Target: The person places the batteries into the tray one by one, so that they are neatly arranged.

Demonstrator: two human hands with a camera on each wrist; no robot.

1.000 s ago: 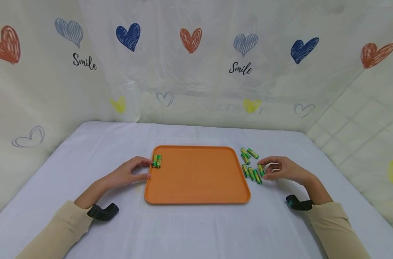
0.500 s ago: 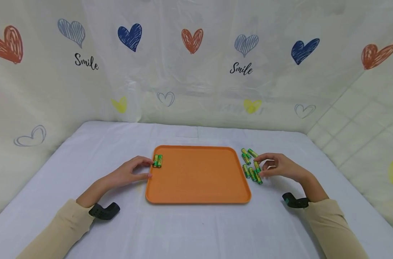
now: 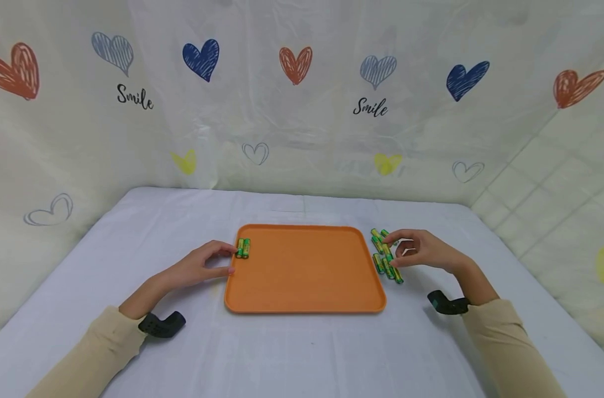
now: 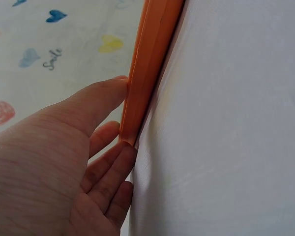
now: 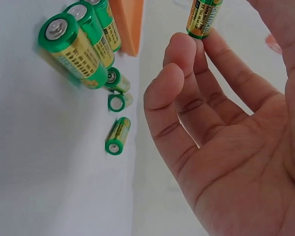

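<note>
An orange tray (image 3: 306, 271) lies on the white table. Two green-and-yellow batteries (image 3: 243, 248) stand side by side at its left edge. My left hand (image 3: 199, 264) touches the tray's left rim; in the left wrist view, thumb and fingertips lie against the orange rim (image 4: 146, 64), the fingers loosely bent. My right hand (image 3: 421, 250) pinches one battery (image 5: 204, 18) between thumb and finger, above the other batteries to the tray's right. The upper end of that battery is cut off in the right wrist view.
Several loose batteries (image 3: 378, 264) lie on the tablecloth (image 3: 302, 354) beside the tray's right edge, some close together. A curtain (image 3: 331, 132) printed with hearts hangs behind the table. Both wrists wear a black band device (image 3: 162, 325).
My right hand has moved left and slightly away from me, carrying the pinched battery over the loose ones toward the tray. The left hand stays at the tray's rim.
</note>
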